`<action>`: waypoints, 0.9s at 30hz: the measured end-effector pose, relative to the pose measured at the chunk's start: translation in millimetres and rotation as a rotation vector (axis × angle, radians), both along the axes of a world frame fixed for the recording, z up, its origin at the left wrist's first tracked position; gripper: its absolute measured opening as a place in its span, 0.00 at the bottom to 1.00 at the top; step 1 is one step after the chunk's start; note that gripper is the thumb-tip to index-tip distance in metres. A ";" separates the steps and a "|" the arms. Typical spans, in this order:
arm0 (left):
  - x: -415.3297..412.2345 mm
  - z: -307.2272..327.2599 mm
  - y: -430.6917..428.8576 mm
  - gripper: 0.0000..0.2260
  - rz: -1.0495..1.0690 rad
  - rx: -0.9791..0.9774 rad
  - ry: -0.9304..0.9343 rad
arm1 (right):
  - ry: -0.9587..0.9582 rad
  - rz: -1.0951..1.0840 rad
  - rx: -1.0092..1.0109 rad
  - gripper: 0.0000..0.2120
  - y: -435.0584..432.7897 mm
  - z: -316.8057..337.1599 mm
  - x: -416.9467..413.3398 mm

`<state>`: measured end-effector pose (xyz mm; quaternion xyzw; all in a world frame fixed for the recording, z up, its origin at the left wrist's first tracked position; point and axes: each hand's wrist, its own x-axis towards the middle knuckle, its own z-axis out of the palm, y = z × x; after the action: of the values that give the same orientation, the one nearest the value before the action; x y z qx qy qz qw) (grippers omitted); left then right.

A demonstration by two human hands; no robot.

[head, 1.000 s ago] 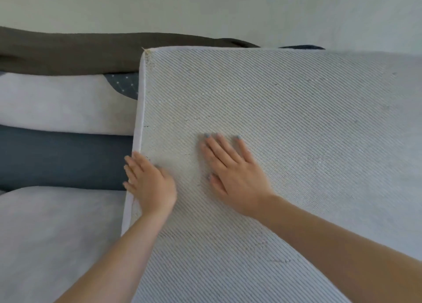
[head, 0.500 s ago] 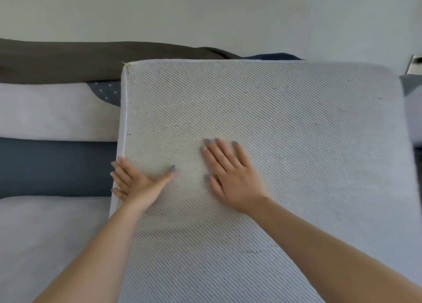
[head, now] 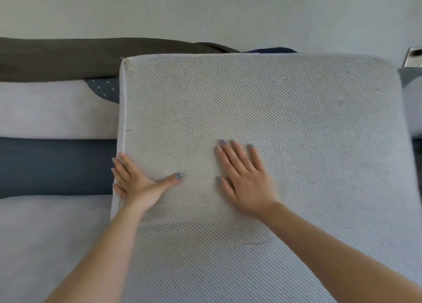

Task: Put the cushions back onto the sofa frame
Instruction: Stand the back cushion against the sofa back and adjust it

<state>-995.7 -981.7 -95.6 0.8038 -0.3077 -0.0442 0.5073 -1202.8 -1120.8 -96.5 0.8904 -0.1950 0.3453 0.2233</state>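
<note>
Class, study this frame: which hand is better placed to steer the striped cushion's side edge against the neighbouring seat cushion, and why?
Probably left. The left hand holds the striped cushion at that edge, fingers over the side, thumb on top; the right hand only lies flat mid-face.

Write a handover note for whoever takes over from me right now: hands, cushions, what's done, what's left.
Hands: left hand grips the left edge of the cushion, thumb on its face; right hand lies flat and open on that face.
Position: the cushion appears tilted, far edge up by the sofa back, striped side facing up.
Done: a seat cushion and a back cushion sit in place on the left.
Left: probably lower this one onto the frame beside them and check the fit.
</note>
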 end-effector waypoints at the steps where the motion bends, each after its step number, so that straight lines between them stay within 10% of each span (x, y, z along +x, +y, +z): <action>1: 0.5 -0.1 -0.3 0.73 0.004 -0.005 0.000 | -0.019 -0.007 0.016 0.29 -0.5 0.0 1.3; 13: 5.0 -6.1 -3.2 0.71 0.017 -0.050 -0.027 | -0.372 0.022 0.051 0.28 -8.6 23.3 -32.2; 18: 3.0 -5.2 -2.3 0.71 0.031 -0.036 -0.040 | 0.066 -0.069 -0.034 0.28 -27.0 -1.4 -45.9; 27: 1.0 -6.0 -5.1 0.72 0.065 -0.031 -0.054 | -0.121 -0.097 0.056 0.28 -33.1 -3.4 -57.2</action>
<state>-994.7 -986.8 -101.7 0.8061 -0.2958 -0.0012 0.5125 -1260.1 -1153.9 -99.8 0.8634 -0.2606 0.3816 0.2026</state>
